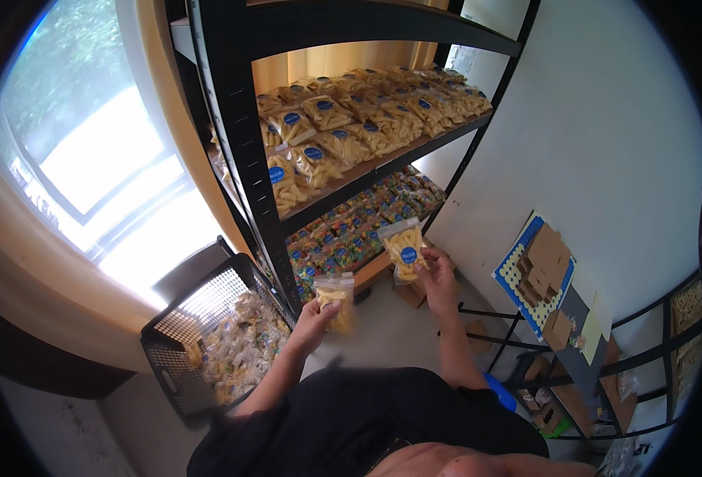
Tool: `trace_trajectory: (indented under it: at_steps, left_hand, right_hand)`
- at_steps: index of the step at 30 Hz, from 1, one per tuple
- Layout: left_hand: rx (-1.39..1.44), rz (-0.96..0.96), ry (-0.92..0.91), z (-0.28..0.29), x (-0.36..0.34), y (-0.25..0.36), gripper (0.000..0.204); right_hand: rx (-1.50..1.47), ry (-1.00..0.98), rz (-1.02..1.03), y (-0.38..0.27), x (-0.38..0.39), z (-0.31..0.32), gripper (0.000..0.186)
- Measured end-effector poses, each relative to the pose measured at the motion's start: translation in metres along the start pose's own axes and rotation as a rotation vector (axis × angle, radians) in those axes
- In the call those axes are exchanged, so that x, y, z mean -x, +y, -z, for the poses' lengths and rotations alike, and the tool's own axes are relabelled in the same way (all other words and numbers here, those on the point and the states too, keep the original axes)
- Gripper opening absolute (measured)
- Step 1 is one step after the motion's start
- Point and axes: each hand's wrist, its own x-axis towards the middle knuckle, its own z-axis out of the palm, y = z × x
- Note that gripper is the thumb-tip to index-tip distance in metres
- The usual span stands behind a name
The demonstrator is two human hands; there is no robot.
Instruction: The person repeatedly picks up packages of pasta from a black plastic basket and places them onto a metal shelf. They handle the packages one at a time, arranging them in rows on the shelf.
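Note:
Between the fingers of my left hand is a small clear bag of pale yellow snack sticks, its lower part blurred. My right hand grips a second clear bag of snack sticks by its right side, higher up and farther right, with a round blue label facing me. Both bags are in the air in front of the black shelf rack. Rows of similar bags lie on its middle shelf. Below them, the lower shelf carries packets of multicoloured sweets or snacks.
A black plastic crate with many small bags stands at lower left, beside the rack's post. Bright window at left. On the right, a white wall, a black-framed rack, and a blue and yellow patterned box with cardboard pieces.

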Motion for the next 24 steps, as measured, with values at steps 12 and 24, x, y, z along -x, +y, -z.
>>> trace_trajectory:
  at_steps: [12, 24]
  left_hand:
    - [0.377, 0.016, -0.094, -0.021, -0.058, 0.029, 0.054]
    - [0.148, -0.214, 0.124, -0.06, -0.073, 0.039, 0.049]
  right_hand:
    - [0.047, -0.063, 0.343, -0.087, -0.129, -0.004, 0.032]
    - [0.321, -0.126, 0.504, -0.12, -0.287, -0.066, 0.026]
